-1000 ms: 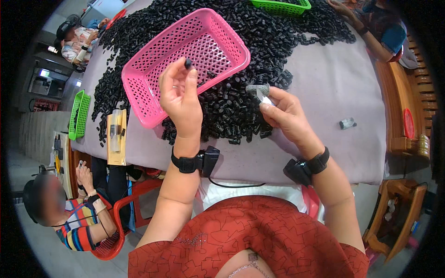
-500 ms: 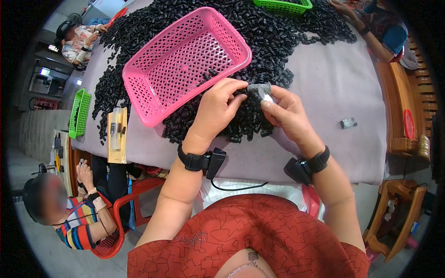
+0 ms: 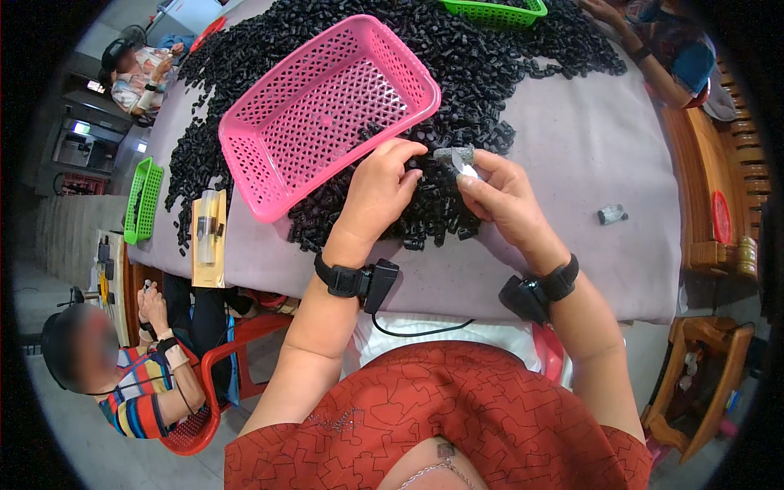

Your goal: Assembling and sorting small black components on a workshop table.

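My right hand (image 3: pixel 508 189) is closed, with thumb and forefinger pinching a small silvery blade (image 3: pixel 465 165) with a speckled grey, wrapped-looking body. My left hand (image 3: pixel 382 189) faces it, fingers curled toward the grey end. Whatever sits at the left fingertips blends into the dark pile behind, so I cannot make it out. Both hands hover over the near edge of a large heap of small black plastic pieces (image 3: pixel 457 106). Just beyond my left hand, a pink perforated basket (image 3: pixel 273 208) rests tilted on the heap, with a few black pieces at its inner right side.
A short grey-and-black piece (image 3: pixel 611 215) lies on the pale tablecloth (image 3: pixel 588 147) at right. Green baskets stand at the far edge (image 3: pixel 498 11) and left edge (image 3: pixel 144 201). A tan board (image 3: pixel 209 265) lies near left. Other people sit around the table.
The grey-bodied blade has turned slightly in my right fingers and shows more of its bright face. Both hands have shifted a little to the left.
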A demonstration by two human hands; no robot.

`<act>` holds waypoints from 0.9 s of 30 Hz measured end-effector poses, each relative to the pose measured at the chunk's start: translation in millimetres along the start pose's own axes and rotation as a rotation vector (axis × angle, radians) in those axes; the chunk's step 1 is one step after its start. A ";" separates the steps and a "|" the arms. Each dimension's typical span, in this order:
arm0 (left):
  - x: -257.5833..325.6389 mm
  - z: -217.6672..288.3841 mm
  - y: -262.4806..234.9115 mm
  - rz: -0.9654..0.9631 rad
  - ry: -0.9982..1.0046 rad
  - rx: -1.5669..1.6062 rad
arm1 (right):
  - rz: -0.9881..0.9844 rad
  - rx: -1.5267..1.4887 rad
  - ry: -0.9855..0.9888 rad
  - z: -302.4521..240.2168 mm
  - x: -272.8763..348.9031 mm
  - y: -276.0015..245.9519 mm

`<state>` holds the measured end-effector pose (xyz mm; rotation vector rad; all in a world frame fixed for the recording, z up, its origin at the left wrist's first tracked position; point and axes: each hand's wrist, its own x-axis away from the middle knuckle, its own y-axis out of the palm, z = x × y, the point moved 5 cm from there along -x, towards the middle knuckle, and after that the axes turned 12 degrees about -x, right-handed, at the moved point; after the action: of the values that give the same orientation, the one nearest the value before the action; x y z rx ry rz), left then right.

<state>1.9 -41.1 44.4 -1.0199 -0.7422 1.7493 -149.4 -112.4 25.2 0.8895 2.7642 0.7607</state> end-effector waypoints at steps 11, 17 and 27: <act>0.5 -3.2 -0.7 0.029 -0.014 -0.024 | 0.004 -0.022 0.015 1.2 0.2 -0.3; 0.3 -10.5 4.1 0.005 -0.027 0.075 | -0.006 -0.032 0.010 0.5 0.6 0.4; 0.7 -2.3 2.5 -0.026 0.007 0.089 | -0.005 -0.023 0.000 0.3 0.7 0.1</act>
<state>2.7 -41.3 41.1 -0.9516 -0.6645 1.7399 -149.8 -111.8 25.0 0.8779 2.7507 0.7905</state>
